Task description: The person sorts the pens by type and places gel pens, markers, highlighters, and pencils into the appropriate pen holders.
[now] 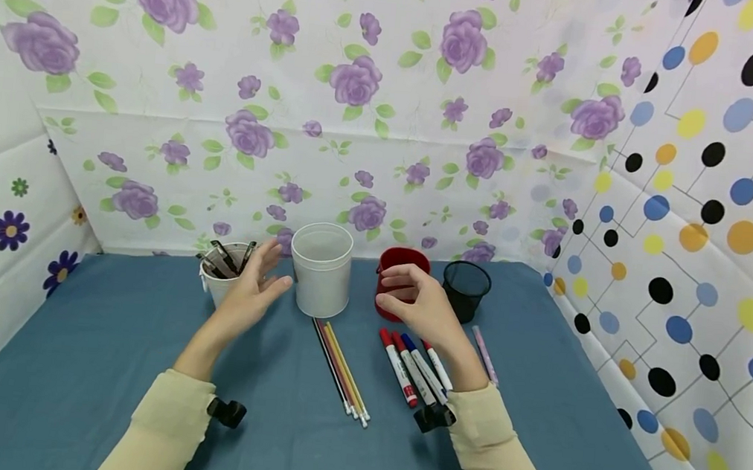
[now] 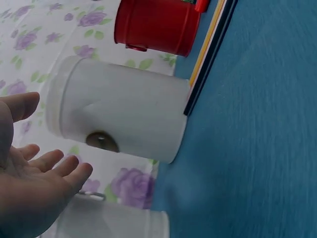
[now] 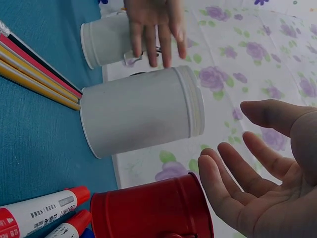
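Hands (image 1: 251,290) (image 1: 425,310) loosely spread, flanking white canister (image 1: 321,282)

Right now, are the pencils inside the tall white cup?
No, the pencils lie on the blue cloth, in front of the tall white cup.

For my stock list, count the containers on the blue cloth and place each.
4, left to right in the head view: small white bucket at far left, large white container, red bucket, then black mesh cup at far right.

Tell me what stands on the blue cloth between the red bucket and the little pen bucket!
The bigger white bucket stands between them; the head view shows it.
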### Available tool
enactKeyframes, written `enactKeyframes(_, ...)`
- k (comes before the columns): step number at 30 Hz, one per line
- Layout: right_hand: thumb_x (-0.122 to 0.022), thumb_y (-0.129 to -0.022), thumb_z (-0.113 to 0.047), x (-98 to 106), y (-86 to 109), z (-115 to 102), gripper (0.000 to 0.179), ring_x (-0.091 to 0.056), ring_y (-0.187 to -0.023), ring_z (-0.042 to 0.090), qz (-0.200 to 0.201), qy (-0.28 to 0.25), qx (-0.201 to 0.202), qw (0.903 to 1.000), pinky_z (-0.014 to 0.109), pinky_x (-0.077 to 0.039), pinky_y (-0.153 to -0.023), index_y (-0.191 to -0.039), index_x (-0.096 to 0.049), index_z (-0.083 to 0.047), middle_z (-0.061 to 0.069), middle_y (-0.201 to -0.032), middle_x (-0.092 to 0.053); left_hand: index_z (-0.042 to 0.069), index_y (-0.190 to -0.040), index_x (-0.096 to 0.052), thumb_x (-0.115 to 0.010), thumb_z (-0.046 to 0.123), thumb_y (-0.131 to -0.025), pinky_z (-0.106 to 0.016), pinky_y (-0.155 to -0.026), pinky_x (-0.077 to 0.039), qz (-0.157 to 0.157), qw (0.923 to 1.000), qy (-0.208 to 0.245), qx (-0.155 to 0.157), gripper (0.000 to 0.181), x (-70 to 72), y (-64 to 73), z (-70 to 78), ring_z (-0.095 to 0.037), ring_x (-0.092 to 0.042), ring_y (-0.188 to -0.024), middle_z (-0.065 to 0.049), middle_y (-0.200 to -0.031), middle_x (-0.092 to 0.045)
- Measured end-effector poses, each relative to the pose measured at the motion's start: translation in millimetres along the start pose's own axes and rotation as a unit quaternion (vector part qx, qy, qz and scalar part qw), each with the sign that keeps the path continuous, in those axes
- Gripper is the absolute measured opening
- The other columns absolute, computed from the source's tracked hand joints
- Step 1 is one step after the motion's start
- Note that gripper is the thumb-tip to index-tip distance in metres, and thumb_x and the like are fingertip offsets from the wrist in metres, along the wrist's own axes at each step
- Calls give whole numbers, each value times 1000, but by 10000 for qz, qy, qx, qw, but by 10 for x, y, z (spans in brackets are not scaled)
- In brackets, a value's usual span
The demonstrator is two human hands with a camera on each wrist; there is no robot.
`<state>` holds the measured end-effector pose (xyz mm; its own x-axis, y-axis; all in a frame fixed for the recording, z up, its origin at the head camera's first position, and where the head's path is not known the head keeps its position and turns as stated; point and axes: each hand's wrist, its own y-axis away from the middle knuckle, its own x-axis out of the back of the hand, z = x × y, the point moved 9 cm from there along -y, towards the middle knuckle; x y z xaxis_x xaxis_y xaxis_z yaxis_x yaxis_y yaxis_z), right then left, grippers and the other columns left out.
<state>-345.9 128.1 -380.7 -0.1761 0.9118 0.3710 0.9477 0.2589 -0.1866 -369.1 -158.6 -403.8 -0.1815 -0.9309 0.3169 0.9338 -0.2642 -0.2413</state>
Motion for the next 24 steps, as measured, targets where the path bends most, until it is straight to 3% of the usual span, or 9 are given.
enactKeyframes(7,-79,-100,-22,7,3,-9,43,-68,-115,27,-77,15,-12,10000,46,-62,-97,-138,-64,-9,13,-137,-66,16,-172,-4,-52,23,-115,-66,-130,-19,-226,9986,318,366,75,-87,-144,-230,-41,-12,-163,-15,-177,-12)
enactKeyframes(13,-79,-100,-21,-34,-18,27,40,-69,-115,27,-188,51,9,9998,44,-63,-96,-137,-65,-12,14,-137,-67,13,-172,-3,-50,31,-115,-62,-131,-18,-317,9954,731,529,76,-131,-235,-420,-39,-14,-163,-18,-176,-14)
enactKeyframes(19,-78,-100,-21,-48,-19,44,40,-69,-114,27,-247,61,5,9997,43,-64,-95,-137,-65,-11,13,-136,-67,15,-172,-2,-46,30,-117,-58,-132,-21,-363,9879,1368,641,73,-195,-289,-547,-34,-15,-163,-18,-176,-14)
enactKeyframes(24,-78,-100,-20,-52,-14,50,37,-69,-114,27,-264,59,-20,9996,42,-64,-94,-135,-66,-13,12,-135,-68,16,-172,0,-43,32,-117,-59,-132,-21,-436,9834,1600,732,72,-227,-298,-610,-34,-11,-164,-18,-177,-8)
